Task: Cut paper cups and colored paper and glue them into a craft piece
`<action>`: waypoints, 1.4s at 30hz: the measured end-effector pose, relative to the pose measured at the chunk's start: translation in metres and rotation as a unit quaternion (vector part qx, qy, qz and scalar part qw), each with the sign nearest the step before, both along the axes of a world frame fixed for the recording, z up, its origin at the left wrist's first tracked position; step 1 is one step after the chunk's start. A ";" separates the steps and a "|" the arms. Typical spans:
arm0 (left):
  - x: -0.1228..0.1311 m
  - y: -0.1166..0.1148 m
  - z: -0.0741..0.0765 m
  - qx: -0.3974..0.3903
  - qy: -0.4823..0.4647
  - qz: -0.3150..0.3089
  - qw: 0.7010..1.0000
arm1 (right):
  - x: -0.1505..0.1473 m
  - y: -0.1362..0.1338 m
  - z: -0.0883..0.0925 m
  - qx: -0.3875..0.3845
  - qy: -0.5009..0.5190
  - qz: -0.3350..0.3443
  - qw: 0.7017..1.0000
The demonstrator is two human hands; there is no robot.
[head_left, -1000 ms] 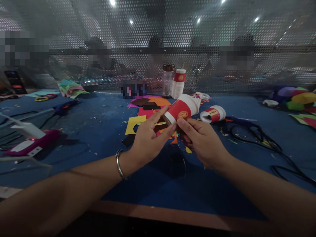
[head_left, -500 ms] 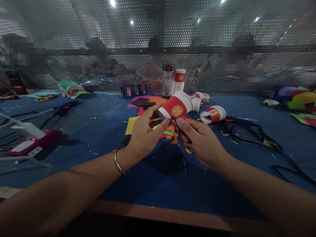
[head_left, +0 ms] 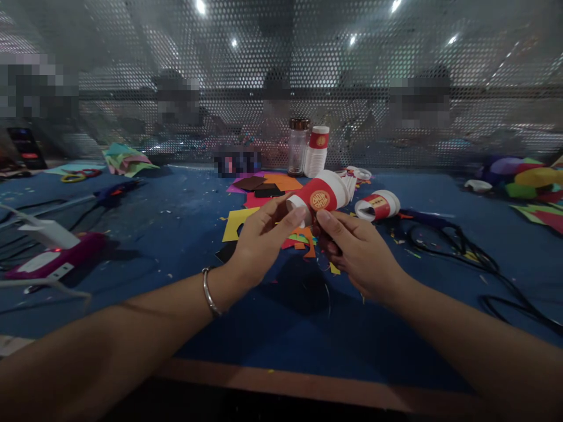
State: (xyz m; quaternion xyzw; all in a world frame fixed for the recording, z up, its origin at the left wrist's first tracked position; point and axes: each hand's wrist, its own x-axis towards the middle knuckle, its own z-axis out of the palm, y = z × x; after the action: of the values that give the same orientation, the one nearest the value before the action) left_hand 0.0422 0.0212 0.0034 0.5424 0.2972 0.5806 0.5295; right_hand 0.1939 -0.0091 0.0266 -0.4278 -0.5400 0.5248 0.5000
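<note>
A red and white paper cup [head_left: 333,190] with a round gold emblem is held tilted above the table, its base toward the left. My left hand [head_left: 257,243], a silver bangle on its wrist, grips the base end between thumb and fingers. Close against the cup's lower side, my right hand [head_left: 358,249] is closed in a pinch. What it pinches is hidden by the fingers. Below the hands lie colored paper scraps [head_left: 300,238]. Another paper cup [head_left: 382,205] lies on its side to the right, with a dark gap at its near end.
A stack of paper cups [head_left: 315,161] and a clear bottle [head_left: 298,149] stand at the back. Glue guns [head_left: 116,190] lie left and right, with a black cable [head_left: 461,252] on the right. At left are a purple power strip [head_left: 70,255] and yellow-handled scissors [head_left: 74,176].
The cup has turned slightly in my left hand and sits a little lower and to the right. My left thumb now lies over its base end. The right hand stays closed near it.
</note>
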 end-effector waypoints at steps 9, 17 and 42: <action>0.000 0.003 0.003 -0.011 -0.023 -0.009 1.000 | 0.002 0.002 -0.004 -0.006 -0.023 -0.005 1.000; -0.003 0.003 -0.001 0.049 0.076 0.059 0.994 | 0.000 0.002 -0.003 -0.012 -0.023 -0.010 1.000; -0.010 0.017 0.001 0.112 0.064 0.129 0.983 | 0.002 0.001 -0.004 -0.007 -0.048 0.003 0.999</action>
State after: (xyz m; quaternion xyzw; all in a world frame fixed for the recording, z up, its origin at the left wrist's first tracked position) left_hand 0.0318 0.0384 0.0046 0.5914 0.3314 0.6376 0.3659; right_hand 0.1956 -0.0077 0.0226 -0.4543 -0.5612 0.5087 0.4689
